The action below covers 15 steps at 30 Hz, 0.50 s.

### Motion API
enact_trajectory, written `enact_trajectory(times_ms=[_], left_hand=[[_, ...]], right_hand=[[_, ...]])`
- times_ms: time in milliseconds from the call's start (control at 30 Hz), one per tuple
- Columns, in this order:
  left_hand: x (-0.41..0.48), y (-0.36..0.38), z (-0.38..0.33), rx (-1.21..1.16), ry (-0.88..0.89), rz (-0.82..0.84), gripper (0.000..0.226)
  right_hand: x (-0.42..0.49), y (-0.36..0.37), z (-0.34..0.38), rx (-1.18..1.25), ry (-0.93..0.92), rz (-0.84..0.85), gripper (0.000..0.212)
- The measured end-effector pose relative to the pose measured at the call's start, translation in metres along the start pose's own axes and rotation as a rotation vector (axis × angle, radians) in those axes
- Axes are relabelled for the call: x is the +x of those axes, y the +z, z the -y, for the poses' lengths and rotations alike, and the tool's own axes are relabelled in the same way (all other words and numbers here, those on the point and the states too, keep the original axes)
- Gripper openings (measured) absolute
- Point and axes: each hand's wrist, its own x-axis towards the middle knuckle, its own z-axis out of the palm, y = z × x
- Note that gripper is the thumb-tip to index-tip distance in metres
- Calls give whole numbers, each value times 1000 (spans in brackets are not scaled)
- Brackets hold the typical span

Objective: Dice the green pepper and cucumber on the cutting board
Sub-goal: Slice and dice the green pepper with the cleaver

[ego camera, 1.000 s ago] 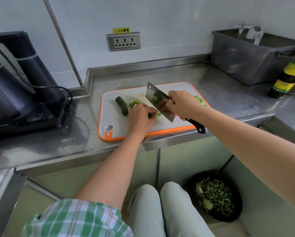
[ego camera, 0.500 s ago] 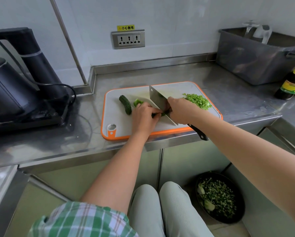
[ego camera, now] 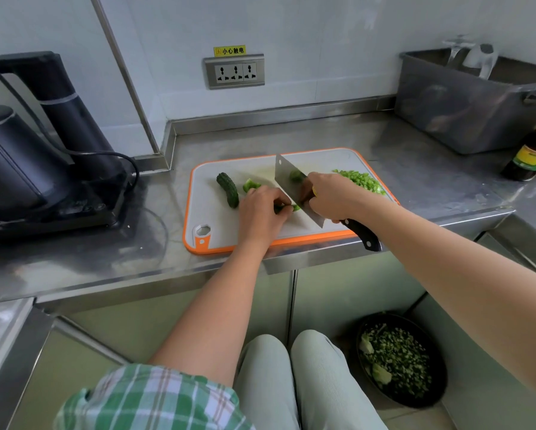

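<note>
A white cutting board (ego camera: 217,225) with an orange rim lies on the steel counter. A dark green cucumber (ego camera: 227,189) rests on its left part, with a green pepper piece (ego camera: 250,184) just right of it. My left hand (ego camera: 260,212) presses a strip of green pepper (ego camera: 295,207) onto the board; most of the strip is hidden under my fingers. My right hand (ego camera: 331,195) grips a cleaver (ego camera: 286,178) whose blade stands against my left fingertips, a green bit stuck to it. A pile of diced pepper (ego camera: 364,181) lies at the board's right.
A black kettle and base (ego camera: 27,169) stand at the left with a cable. A grey tub (ego camera: 465,110) and a dark bottle (ego camera: 532,150) are at the back right. On the floor sits a black bowl (ego camera: 400,361) of chopped greens. Wall sockets (ego camera: 235,72) are behind.
The cleaver was lifted and tilted above the board one second ago; it has come down beside my left fingers onto the pepper strip. My left hand has stayed on the strip.
</note>
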Motion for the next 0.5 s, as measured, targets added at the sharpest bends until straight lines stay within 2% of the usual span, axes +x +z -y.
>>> enact_trajectory(times_ms=[167, 367, 500], left_hand=[[0, 2, 1, 4, 6, -5, 4], [0, -1, 1, -16, 21, -23, 4], [0, -1, 0, -21, 19, -20, 4]], right_hand=[[2, 6, 0, 32, 4, 17, 28], [11, 17, -1, 79, 44, -90, 10], [5, 8, -3, 98, 28, -59, 10]])
